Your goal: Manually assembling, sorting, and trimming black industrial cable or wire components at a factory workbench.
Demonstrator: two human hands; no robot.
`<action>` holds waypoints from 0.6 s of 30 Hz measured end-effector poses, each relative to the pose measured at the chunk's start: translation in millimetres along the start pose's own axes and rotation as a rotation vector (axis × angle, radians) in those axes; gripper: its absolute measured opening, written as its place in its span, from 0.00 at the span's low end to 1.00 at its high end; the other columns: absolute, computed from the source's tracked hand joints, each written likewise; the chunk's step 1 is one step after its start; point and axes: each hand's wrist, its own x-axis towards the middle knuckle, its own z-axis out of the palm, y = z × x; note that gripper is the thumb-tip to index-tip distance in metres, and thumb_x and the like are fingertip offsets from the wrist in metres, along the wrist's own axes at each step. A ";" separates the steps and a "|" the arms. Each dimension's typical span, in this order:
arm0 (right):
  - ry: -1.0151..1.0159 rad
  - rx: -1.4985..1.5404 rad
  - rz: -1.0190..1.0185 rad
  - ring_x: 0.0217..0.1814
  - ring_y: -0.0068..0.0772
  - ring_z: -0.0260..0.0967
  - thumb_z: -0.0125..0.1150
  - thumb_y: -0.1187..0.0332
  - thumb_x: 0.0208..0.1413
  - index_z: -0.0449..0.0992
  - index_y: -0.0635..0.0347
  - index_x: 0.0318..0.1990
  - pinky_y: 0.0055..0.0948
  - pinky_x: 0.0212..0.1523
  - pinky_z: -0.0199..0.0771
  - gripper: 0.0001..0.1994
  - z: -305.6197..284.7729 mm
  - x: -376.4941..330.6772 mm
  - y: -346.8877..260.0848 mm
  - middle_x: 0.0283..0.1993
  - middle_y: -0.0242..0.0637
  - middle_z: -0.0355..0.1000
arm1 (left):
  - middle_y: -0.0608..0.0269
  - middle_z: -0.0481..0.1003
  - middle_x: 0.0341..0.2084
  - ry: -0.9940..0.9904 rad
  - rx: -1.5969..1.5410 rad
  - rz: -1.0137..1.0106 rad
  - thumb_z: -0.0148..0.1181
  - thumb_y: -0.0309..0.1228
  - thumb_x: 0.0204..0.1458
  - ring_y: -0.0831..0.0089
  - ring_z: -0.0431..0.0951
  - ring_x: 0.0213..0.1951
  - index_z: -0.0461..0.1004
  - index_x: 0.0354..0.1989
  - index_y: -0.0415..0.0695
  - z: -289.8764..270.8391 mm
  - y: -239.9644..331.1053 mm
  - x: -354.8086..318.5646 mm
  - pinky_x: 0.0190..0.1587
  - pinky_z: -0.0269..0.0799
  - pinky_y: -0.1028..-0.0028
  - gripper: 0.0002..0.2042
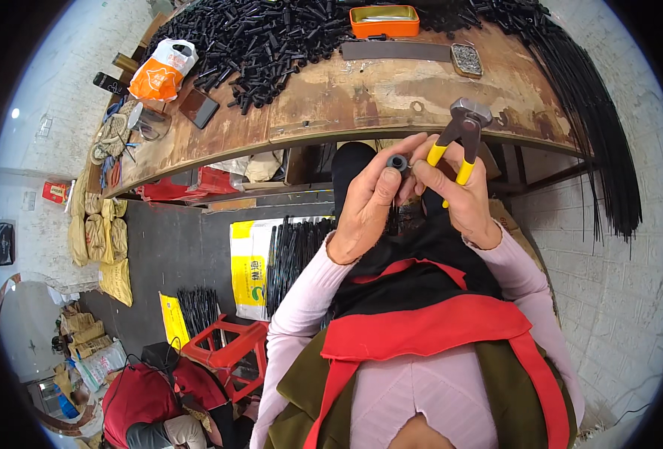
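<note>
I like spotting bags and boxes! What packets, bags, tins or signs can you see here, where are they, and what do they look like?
Plastic bag: left end of the workbench, orange and white, crumpled.
Tin: far edge of the workbench, orange, rectangular, shallow.
Sack: on the floor under the workbench, yellow and white, holding black rods.
Small box: far left, by the wall, red.

The surface (391,97) curves across the top of the frame. A heap of short tubes (264,37) lies on its upper left part, a tin (384,21) at top centre, a bag (161,71) at far left. Long rods (600,127) hang off its right end. Below centre, both hands meet before its edge, the left hand (369,202) beside the right hand (458,194).
</note>
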 end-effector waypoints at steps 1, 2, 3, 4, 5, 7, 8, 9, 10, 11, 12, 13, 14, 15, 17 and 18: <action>-0.008 -0.005 -0.018 0.31 0.25 0.72 0.59 0.72 0.60 0.72 0.67 0.39 0.22 0.33 0.69 0.06 -0.1 0.7 0.2 0.33 0.34 0.71 | 0.71 0.66 0.30 0.011 0.012 -0.009 0.44 0.47 0.67 0.82 0.61 0.31 0.62 0.64 0.35 -0.2 -0.1 -0.2 0.35 0.58 0.82 0.27; -0.017 -0.010 -0.037 0.31 0.25 0.72 0.59 0.74 0.60 0.72 0.68 0.39 0.22 0.34 0.70 0.05 0.0 1.4 0.3 0.34 0.35 0.71 | 0.71 0.66 0.30 0.011 0.013 -0.008 0.44 0.47 0.67 0.82 0.61 0.31 0.62 0.64 0.35 -0.5 -0.2 -0.2 0.35 0.58 0.82 0.27; -0.018 -0.010 -0.038 0.31 0.25 0.72 0.59 0.74 0.60 0.72 0.68 0.39 0.22 0.34 0.70 0.05 1.1 1.4 -0.1 0.34 0.35 0.71 | 0.71 0.66 0.30 0.010 0.017 -0.005 0.44 0.46 0.67 0.82 0.61 0.31 0.62 0.64 0.35 -0.8 -0.2 -0.3 0.35 0.58 0.82 0.27; -0.005 -0.012 -0.040 0.31 0.25 0.71 0.60 0.75 0.59 0.72 0.68 0.39 0.23 0.34 0.70 0.05 2.8 0.7 -0.8 0.35 0.34 0.71 | 0.71 0.66 0.31 0.010 0.022 -0.003 0.44 0.46 0.67 0.83 0.61 0.31 0.62 0.64 0.36 -1.1 -0.2 -0.5 0.35 0.58 0.83 0.27; 0.007 -0.014 -0.043 0.32 0.24 0.71 0.60 0.77 0.58 0.72 0.68 0.39 0.23 0.35 0.70 0.04 3.9 0.7 -1.4 0.36 0.34 0.70 | 0.71 0.66 0.31 0.011 0.022 -0.002 0.44 0.46 0.67 0.83 0.61 0.31 0.62 0.64 0.36 -0.7 0.6 -0.1 0.35 0.58 0.83 0.27; -0.007 -0.067 -0.081 0.34 0.24 0.71 0.61 0.78 0.57 0.72 0.67 0.39 0.23 0.36 0.70 0.05 3.6 2.6 -2.3 0.37 0.34 0.70 | 0.72 0.65 0.30 0.003 0.000 -0.010 0.44 0.47 0.67 0.83 0.59 0.30 0.59 0.66 0.36 1.0 2.5 0.9 0.33 0.56 0.83 0.28; -0.018 -0.121 -0.119 0.35 0.23 0.70 0.62 0.80 0.56 0.72 0.67 0.39 0.24 0.37 0.70 0.06 2.6 4.1 -2.7 0.37 0.34 0.70 | 0.72 0.65 0.30 0.003 0.000 -0.010 0.44 0.47 0.67 0.83 0.59 0.30 0.59 0.66 0.36 -0.5 2.1 0.9 0.33 0.56 0.83 0.28; -0.018 -0.121 -0.119 0.35 0.23 0.70 0.62 0.80 0.56 0.72 0.67 0.39 0.24 0.37 0.70 0.06 -0.8 6.5 -3.1 0.37 0.34 0.70 | 0.73 0.63 0.29 -0.022 -0.048 -0.033 0.43 0.47 0.67 0.83 0.58 0.30 0.58 0.67 0.36 -3.6 1.4 1.3 0.33 0.55 0.83 0.29; -0.050 -0.195 -0.114 0.36 0.22 0.69 0.63 0.80 0.55 0.72 0.66 0.39 0.24 0.39 0.70 0.07 -5.5 10.2 -3.3 0.37 0.33 0.70 | 0.73 0.61 0.28 -0.044 -0.095 -0.058 0.42 0.48 0.67 0.83 0.57 0.29 0.56 0.68 0.36 -6.2 1.3 1.3 0.32 0.54 0.83 0.30; -0.081 -0.270 -0.109 0.37 0.21 0.69 0.64 0.81 0.54 0.72 0.66 0.39 0.24 0.40 0.70 0.08 -8.6 14.5 -5.0 0.37 0.33 0.70 | 0.73 0.61 0.28 -0.043 -0.093 -0.061 0.42 0.48 0.67 0.83 0.57 0.29 0.56 0.68 0.36 -7.5 1.3 3.0 0.32 0.54 0.83 0.30; -0.043 -0.398 -0.091 0.38 0.21 0.68 0.65 0.82 0.51 0.71 0.64 0.39 0.24 0.43 0.70 0.10 -12.6 18.3 -11.1 0.38 0.32 0.70 | 0.74 0.60 0.26 -0.048 -0.098 -0.058 0.42 0.49 0.67 0.83 0.56 0.29 0.54 0.69 0.37 -8.6 1.3 5.5 0.32 0.53 0.82 0.31; 0.001 -0.557 -0.288 0.25 0.18 0.67 0.66 0.70 0.55 0.72 0.63 0.38 0.22 0.28 0.68 0.09 -14.9 25.6 -6.0 0.27 0.32 0.71 | 0.74 0.58 0.25 -0.049 -0.099 -0.056 0.41 0.49 0.67 0.83 0.55 0.28 0.53 0.69 0.37 -10.7 1.0 6.6 0.32 0.52 0.82 0.31; -0.074 -0.543 -0.040 0.23 0.19 0.66 0.62 0.68 0.58 0.71 0.63 0.38 0.22 0.26 0.67 0.09 -15.3 24.2 -22.6 0.24 0.32 0.70 | 0.73 0.58 0.24 -0.049 -0.065 -0.037 0.41 0.50 0.66 0.83 0.55 0.28 0.55 0.68 0.37 -12.3 0.9 7.3 0.32 0.52 0.82 0.31; -0.149 -0.523 0.209 0.20 0.19 0.65 0.59 0.65 0.61 0.70 0.64 0.38 0.23 0.23 0.65 0.10 -18.8 18.8 -42.5 0.22 0.31 0.69 | 0.73 0.58 0.24 -0.046 -0.062 -0.038 0.41 0.50 0.66 0.83 0.55 0.28 0.55 0.68 0.37 -16.3 0.9 6.5 0.32 0.52 0.82 0.31; -0.177 -0.577 0.328 0.18 0.19 0.64 0.56 0.64 0.62 0.69 0.64 0.39 0.23 0.21 0.63 0.10 -31.7 -5.6 -53.7 0.20 0.31 0.68 | 0.73 0.58 0.22 -0.031 -0.105 -0.039 0.41 0.51 0.66 0.82 0.55 0.27 0.57 0.66 0.37 -20.8 -0.9 8.8 0.31 0.51 0.82 0.31; -0.202 -0.630 0.454 0.16 0.20 0.63 0.53 0.64 0.64 0.68 0.64 0.40 0.24 0.19 0.61 0.11 -34.1 -14.2 -57.9 0.18 0.31 0.67 | 0.73 0.58 0.23 -0.011 -0.109 -0.030 0.41 0.51 0.66 0.82 0.55 0.27 0.61 0.62 0.37 -19.9 -1.7 10.4 0.31 0.52 0.81 0.29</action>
